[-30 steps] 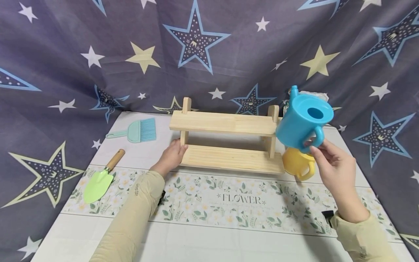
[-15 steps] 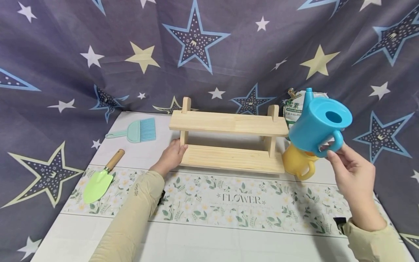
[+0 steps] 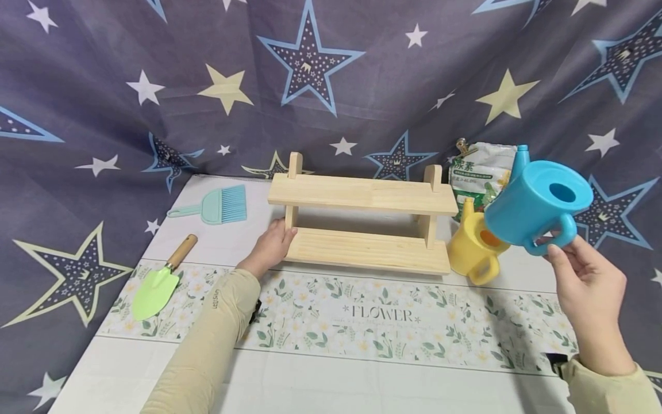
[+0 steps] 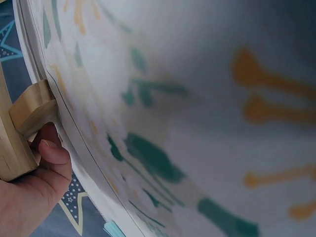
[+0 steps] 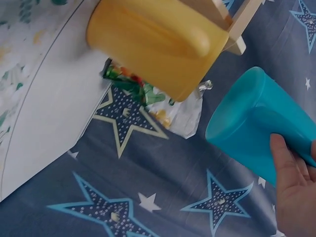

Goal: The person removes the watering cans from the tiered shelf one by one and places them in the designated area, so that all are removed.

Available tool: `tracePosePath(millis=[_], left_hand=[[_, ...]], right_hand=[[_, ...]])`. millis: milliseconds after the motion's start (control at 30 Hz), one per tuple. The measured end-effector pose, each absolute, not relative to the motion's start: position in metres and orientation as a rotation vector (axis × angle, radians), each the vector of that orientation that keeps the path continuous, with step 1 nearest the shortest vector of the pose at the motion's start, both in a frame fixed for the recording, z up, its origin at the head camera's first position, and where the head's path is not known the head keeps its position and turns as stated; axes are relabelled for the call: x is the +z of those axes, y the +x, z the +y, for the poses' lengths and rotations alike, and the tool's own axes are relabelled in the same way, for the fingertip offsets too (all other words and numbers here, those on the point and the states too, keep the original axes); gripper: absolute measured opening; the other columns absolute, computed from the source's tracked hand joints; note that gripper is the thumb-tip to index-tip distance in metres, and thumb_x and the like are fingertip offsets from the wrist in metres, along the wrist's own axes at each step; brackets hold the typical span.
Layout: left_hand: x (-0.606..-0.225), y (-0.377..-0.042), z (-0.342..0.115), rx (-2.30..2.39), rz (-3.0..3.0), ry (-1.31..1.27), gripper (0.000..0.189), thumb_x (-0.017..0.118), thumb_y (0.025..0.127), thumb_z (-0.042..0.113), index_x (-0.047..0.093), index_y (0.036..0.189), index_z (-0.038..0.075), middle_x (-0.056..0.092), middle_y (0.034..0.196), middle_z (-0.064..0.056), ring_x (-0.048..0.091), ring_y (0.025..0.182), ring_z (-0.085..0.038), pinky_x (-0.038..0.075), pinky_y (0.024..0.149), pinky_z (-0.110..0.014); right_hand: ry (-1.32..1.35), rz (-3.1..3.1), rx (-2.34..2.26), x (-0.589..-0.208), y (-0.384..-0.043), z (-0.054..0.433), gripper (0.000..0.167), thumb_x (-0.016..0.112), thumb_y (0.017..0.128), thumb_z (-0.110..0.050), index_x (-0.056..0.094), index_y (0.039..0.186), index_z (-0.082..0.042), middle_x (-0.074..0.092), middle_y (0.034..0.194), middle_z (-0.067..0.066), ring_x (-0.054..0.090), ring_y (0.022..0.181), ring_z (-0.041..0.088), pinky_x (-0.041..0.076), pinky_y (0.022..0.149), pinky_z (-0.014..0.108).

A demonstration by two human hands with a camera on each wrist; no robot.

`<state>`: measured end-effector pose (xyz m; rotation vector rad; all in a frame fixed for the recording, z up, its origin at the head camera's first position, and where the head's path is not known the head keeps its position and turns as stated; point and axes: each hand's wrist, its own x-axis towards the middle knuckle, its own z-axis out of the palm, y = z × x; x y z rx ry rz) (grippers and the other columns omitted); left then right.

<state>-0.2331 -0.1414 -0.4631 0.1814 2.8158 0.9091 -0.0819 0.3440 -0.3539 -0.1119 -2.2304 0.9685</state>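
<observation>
My right hand [image 3: 592, 287] pinches the handle of a blue watering can [image 3: 527, 204], held up in the air at the right with its spout upward. In the right wrist view, the thumb and fingers of the right hand [image 5: 294, 192] close on that handle. Just left of it and lower, a yellow watering can [image 3: 468, 244] stands beside a two-tier wooden shelf [image 3: 362, 194]. My left hand [image 3: 270, 246] grips the shelf's left end near the lower board. Curled fingers of the left hand [image 4: 47, 180] show against the wood in the left wrist view.
A white and green printed bag [image 3: 478, 172] with a metal clip stands behind the watering cans. At the left lie a mint brush [image 3: 222, 207] and a green trowel [image 3: 157, 290] with a wooden handle. Star-printed cloth [image 3: 383, 63] hangs round the table's back and sides.
The right hand has carried the blue watering can to the right and slightly down, uncovering the bag and more of the yellow watering can. The left hand stays at the shelf.
</observation>
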Motion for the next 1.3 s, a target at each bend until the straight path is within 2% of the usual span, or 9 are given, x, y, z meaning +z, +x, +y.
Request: tracePosePath(millis=[233,567,767,967,1300], left_hand=[[-0.465,-0.234,-0.141,0.914,2.82,0.185,0.057,0.031,0.107,0.035,0.023,0.152,0.0,0.04,0.137,-0.021,0.046,0.127,-0.037,0.035,0.109,-0.05],[-0.465,-0.234,-0.141,0.912,2.821,0.182,0.057,0.03,0.107,0.035,0.024,0.152,0.0,0.04,0.137,-0.022,0.046,0.127,-0.037,0.036,0.109,-0.051],[-0.466,-0.235,-0.142,0.896,2.833,0.196,0.055,0.032,0.107,0.033,0.025,0.151,0.0,0.04,0.137,-0.022,0.045,0.128,-0.037,0.035,0.109,-0.051],[-0.466,-0.235,-0.143,0.89,2.835,0.205,0.056,0.03,0.107,0.033,0.025,0.151,-0.002,0.04,0.137,-0.023,0.044,0.128,-0.038,0.034,0.109,-0.051],[-0.467,-0.236,-0.143,0.909,2.828,0.197,0.055,0.031,0.107,0.032,0.025,0.151,-0.001,0.039,0.138,-0.023,0.044,0.129,-0.039,0.034,0.109,-0.052]], right_hand=[[-0.173,-2.223,0.957,-0.36,-0.08,0.359,0.033,0.063,0.096,-0.009,0.064,0.129,-0.008,0.065,0.106,-0.015,0.06,0.093,-0.013,0.048,0.083,0.008],[-0.253,-2.196,0.962,-0.368,-0.078,0.374,0.035,0.063,0.096,-0.009,0.062,0.131,-0.01,0.063,0.103,-0.017,0.06,0.092,-0.013,0.048,0.085,0.01],[-0.309,-2.2,0.967,-0.375,-0.077,0.382,0.036,0.06,0.098,-0.011,0.06,0.134,-0.014,0.064,0.107,-0.015,0.059,0.095,-0.012,0.048,0.091,0.015],[-0.371,-2.193,0.973,-0.383,-0.076,0.389,0.035,0.058,0.099,-0.011,0.06,0.134,-0.014,0.065,0.109,-0.012,0.06,0.099,-0.01,0.048,0.092,0.017],[-0.484,-2.221,0.988,-0.397,-0.077,0.4,0.031,0.059,0.099,-0.015,0.064,0.129,-0.009,0.063,0.103,-0.02,0.056,0.09,-0.016,0.047,0.094,0.017]])
